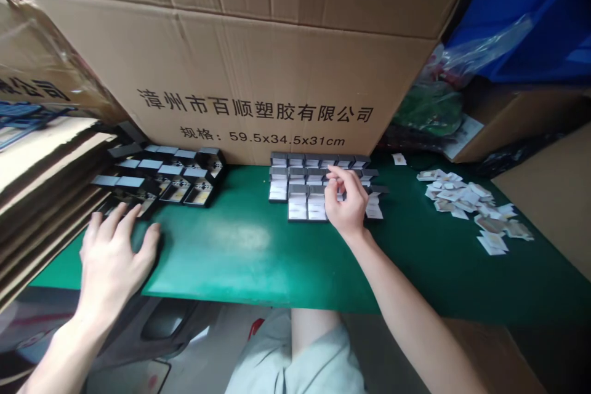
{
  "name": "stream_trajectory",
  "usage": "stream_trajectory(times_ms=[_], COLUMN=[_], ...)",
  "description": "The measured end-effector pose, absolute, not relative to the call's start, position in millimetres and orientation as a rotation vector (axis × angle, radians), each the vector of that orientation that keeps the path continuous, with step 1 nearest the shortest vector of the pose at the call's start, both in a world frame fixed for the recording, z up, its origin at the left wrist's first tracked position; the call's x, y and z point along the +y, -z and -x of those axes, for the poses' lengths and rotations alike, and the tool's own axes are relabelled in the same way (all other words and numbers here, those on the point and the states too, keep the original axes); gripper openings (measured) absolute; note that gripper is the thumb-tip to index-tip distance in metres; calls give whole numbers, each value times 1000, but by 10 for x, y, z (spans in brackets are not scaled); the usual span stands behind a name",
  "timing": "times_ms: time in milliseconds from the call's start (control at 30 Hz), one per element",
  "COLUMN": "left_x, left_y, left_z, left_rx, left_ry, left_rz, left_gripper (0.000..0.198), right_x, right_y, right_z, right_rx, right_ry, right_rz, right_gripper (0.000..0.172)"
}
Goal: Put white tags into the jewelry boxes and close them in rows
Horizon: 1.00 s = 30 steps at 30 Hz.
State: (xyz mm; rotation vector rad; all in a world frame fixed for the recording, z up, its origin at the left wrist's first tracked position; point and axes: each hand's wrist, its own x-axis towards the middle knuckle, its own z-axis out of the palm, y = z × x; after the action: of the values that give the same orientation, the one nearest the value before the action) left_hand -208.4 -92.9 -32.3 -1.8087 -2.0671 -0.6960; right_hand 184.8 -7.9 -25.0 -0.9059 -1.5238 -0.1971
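My left hand (pixel 111 252) is open, its fingers spread at the near edge of a group of small black boxes (pixel 198 196). These have raised lids and yellowish and patterned insides. My right hand (pixel 346 200) is over a second group of small dark boxes (pixel 298 206), whose lids stand up and whose insides hold white inserts. Its fingers are bent in toward the thumb, with the index fingertip by a lid in the middle rows. Whatever lies between those fingers is hidden.
White packets (pixel 466 197) lie loosely piled on the green tabletop (pixel 221 258) at right, with a single packet (pixel 399 159) farther back. A large cardboard box (pixel 258 61) stands behind. Stacked boards (pixel 46 197) are at left; a blue bin (pixel 521 6) is at upper right.
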Motion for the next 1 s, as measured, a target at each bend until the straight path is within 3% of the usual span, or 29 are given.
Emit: stream_trajectory(times_ms=[200,400,767,1000], left_x=[-886,-964,-1026,-1044], left_y=[301,364,367,363], left_z=[2015,2086,2131,2143], left_rx=[-2217,-1871,-1800,-1758], left_ry=[550,881,977,957], left_rz=[1858,1835,1789,1828], left_gripper=[58,23,30,41], right_x=[-90,-76,-170,-313], right_y=[260,242,231,308], right_z=[-1827,-1821,-1744,-1574], right_rx=[-1554,-1581,-1621,-1856], right_ry=[170,206,167,9], right_rz=[914,898,831,728], right_gripper=[29,29,30,20])
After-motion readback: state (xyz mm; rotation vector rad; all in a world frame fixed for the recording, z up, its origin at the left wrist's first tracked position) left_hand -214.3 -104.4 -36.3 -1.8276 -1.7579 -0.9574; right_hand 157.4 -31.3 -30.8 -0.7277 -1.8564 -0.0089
